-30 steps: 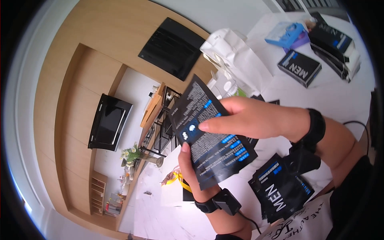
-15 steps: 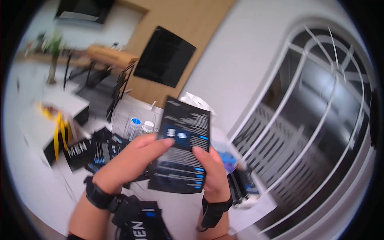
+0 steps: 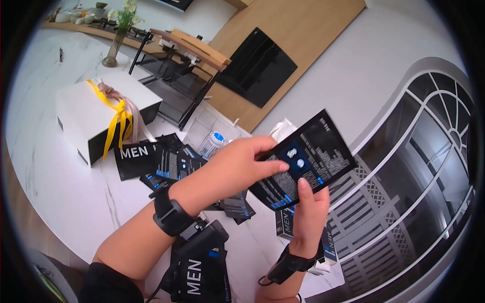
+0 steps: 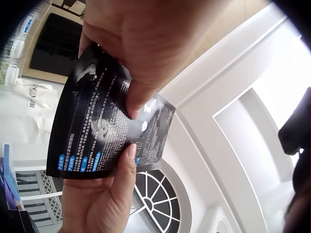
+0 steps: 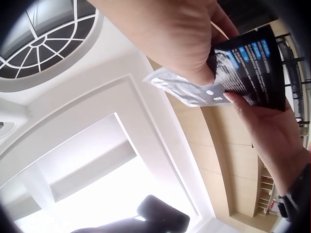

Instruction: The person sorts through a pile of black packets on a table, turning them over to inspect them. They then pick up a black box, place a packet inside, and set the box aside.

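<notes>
A black printed packet [image 3: 323, 151] is held up in front of the body, its text side facing the head camera. My left hand [image 3: 247, 161] pinches its left edge, thumb on the printed face. The right hand [image 3: 310, 217] grips the lower edge, thumb also on that face. In the left wrist view the packet [image 4: 87, 133] looks slightly bent between the left hand [image 4: 138, 43] above and the right hand [image 4: 99, 204] below. The right wrist view has glare on part of the packet [image 5: 260, 63]; fingers behind it are mostly hidden.
On the marble table [image 3: 35, 111] stand a white box [image 3: 83, 113] with yellow ribbon and a wire basket holding a blue-capped bottle [image 3: 217, 140]. Black packets [image 3: 136, 160] lie spread beside the box, with more [image 3: 194, 278] near the body. A black MEN box [image 3: 285, 223] is beyond the hands.
The head view has swung round, bringing the ribboned box and spread packets into fuller view. Both hands still hold the packet, which is now tilted to the right compared with half a second ago.
</notes>
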The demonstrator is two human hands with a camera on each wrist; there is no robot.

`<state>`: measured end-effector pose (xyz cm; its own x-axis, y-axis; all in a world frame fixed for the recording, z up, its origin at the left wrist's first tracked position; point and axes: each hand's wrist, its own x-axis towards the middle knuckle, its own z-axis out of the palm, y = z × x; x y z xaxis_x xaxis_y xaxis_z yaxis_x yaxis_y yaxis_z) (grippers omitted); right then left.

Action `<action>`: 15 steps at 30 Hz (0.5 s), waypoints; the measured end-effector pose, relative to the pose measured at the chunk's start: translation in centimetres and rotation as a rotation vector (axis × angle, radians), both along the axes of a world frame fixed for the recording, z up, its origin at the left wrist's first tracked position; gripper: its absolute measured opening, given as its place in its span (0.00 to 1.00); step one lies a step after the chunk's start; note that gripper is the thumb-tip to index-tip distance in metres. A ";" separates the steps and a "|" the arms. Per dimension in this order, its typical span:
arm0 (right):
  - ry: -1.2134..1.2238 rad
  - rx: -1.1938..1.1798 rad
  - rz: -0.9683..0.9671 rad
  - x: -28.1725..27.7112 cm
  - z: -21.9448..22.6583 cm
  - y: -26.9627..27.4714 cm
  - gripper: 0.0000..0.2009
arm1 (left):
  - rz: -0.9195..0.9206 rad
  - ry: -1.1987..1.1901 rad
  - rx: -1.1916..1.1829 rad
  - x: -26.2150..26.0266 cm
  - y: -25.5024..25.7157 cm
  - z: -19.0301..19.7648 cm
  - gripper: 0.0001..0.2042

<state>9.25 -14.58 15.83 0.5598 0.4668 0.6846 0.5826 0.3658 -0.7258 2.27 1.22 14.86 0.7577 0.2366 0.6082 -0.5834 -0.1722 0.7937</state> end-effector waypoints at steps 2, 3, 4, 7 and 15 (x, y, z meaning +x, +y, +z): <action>0.007 0.035 0.005 0.2 0.1 0.0 0.15 | -0.064 0.073 0.040 -0.9 -0.3 0.6 0.10; 0.012 0.039 0.003 0.4 0.1 0.0 0.15 | -0.069 0.077 0.095 -0.7 -0.4 0.3 0.11; 0.019 0.041 0.002 0.4 0.2 0.0 0.15 | -0.073 0.083 0.149 -0.5 -0.4 0.0 0.12; 0.057 0.059 -0.021 0.1 0.4 -0.1 0.14 | -0.043 0.123 0.137 -1.3 -0.9 0.5 0.12; 0.033 0.077 0.000 -0.5 0.7 -0.4 0.11 | -0.173 0.117 -0.158 -1.5 -1.1 1.2 0.09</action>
<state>8.74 -15.00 16.52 0.5825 0.4133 0.6999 0.5591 0.4213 -0.7141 0.81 0.08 16.03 0.8579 0.1827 0.4802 -0.4964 0.0535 0.8665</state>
